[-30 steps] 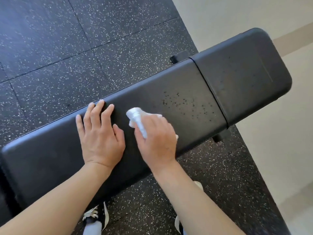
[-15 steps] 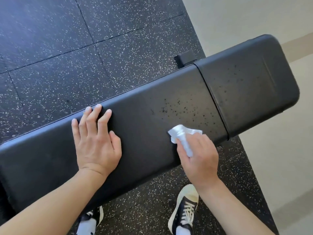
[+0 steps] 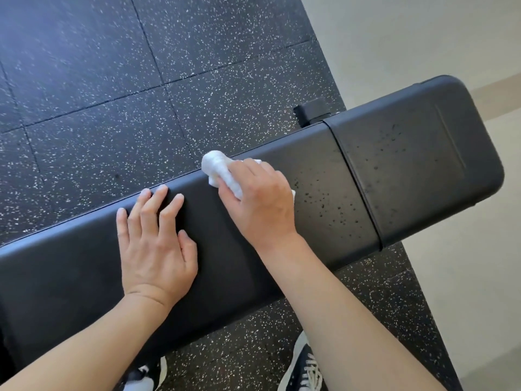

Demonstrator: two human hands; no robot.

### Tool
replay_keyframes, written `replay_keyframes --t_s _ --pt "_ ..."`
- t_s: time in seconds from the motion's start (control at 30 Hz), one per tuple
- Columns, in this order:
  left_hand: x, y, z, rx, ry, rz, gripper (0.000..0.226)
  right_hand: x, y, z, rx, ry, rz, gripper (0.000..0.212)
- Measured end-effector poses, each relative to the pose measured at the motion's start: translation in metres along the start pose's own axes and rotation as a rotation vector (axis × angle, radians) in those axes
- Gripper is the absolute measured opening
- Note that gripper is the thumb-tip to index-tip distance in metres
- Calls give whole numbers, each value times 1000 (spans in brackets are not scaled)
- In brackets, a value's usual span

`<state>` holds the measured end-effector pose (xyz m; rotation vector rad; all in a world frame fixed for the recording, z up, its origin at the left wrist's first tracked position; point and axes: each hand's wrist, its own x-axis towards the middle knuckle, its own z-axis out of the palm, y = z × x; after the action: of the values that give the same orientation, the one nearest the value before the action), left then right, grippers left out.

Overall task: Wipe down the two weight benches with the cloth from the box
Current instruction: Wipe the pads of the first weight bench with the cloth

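The right hand (image 3: pixel 260 201) grips the bunched white cloth (image 3: pixel 218 170) and has swept it back from the near edge of the bench (image 3: pixel 248 275) to the far edge, just left of the speckled patch (image 3: pixel 329 204) it crossed half a second ago. Droplets still show there and on the shorter pad (image 3: pixel 408 165) beyond the seam, so this stretch likely needs more passes. The left hand (image 3: pixel 156 244) stays flat on the bench, fingers straight, holding nothing, bracing it. Only one bench is in view.
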<state>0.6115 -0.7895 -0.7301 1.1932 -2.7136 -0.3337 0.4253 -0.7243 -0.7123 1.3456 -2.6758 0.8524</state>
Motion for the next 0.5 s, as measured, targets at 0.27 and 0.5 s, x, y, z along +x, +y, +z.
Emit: replay_keyframes --t_s 0.27,0.5 --pt "-1 -5 3 7 1 10 58 -158 31 -69 -73 -113 -3 18" --pt "0 -6 3 2 -2 13 58 -9 26 -18 -147 53 62 17"
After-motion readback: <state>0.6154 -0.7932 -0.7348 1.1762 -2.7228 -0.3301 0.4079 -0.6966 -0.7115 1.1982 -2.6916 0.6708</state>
